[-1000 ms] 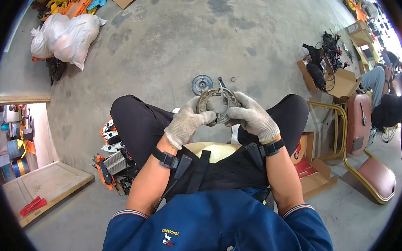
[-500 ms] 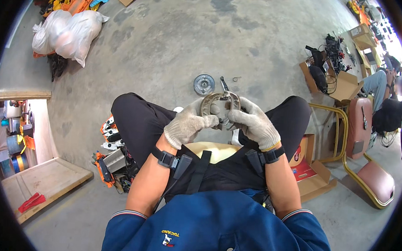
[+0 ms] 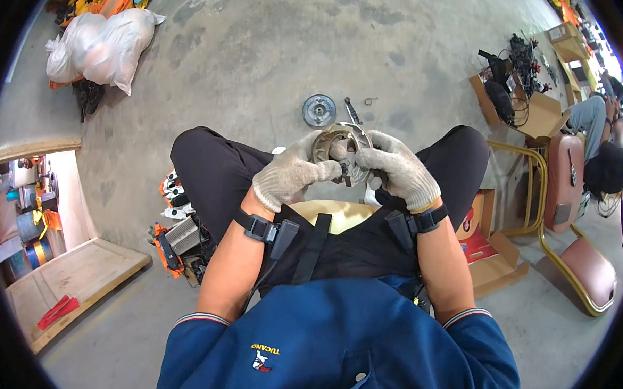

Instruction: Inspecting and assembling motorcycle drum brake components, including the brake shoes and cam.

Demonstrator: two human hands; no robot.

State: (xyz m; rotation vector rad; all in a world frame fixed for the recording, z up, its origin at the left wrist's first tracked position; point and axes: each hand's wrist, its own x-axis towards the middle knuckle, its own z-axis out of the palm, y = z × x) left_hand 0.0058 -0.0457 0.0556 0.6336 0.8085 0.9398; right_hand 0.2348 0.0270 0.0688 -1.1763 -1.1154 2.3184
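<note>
A pair of curved metal brake shoes (image 3: pixel 322 146) is held up between my gloved hands, over the floor between my bent knees. My left hand (image 3: pixel 289 173) is closed round the left shoe, its thumb pressed on the inner side. My right hand (image 3: pixel 401 172) grips the right-hand shoe, fingers curled over the outer edge. The shoes sit close together at the top and appear tilted; where they meet is partly hidden. Just beyond them on the floor lie a round metal brake plate (image 3: pixel 319 111), a dark lever arm (image 3: pixel 352 111) and a small wire spring or clip (image 3: pixel 370 101).
Orange and grey tool parts (image 3: pixel 166 251) lie beside my left knee. An opened carton (image 3: pixel 493 254) and a gold-framed chair (image 3: pixel 578 276) stand to the right. Farther off are a box of black cables (image 3: pixel 499 105), another person's leg (image 3: pixel 587 123) and white plastic bags (image 3: pixel 106 50).
The two shoes have tilted and come closer together, and my right hand has turned slightly with its shoe. Both hands keep their hold. The whole view has shifted a little.
</note>
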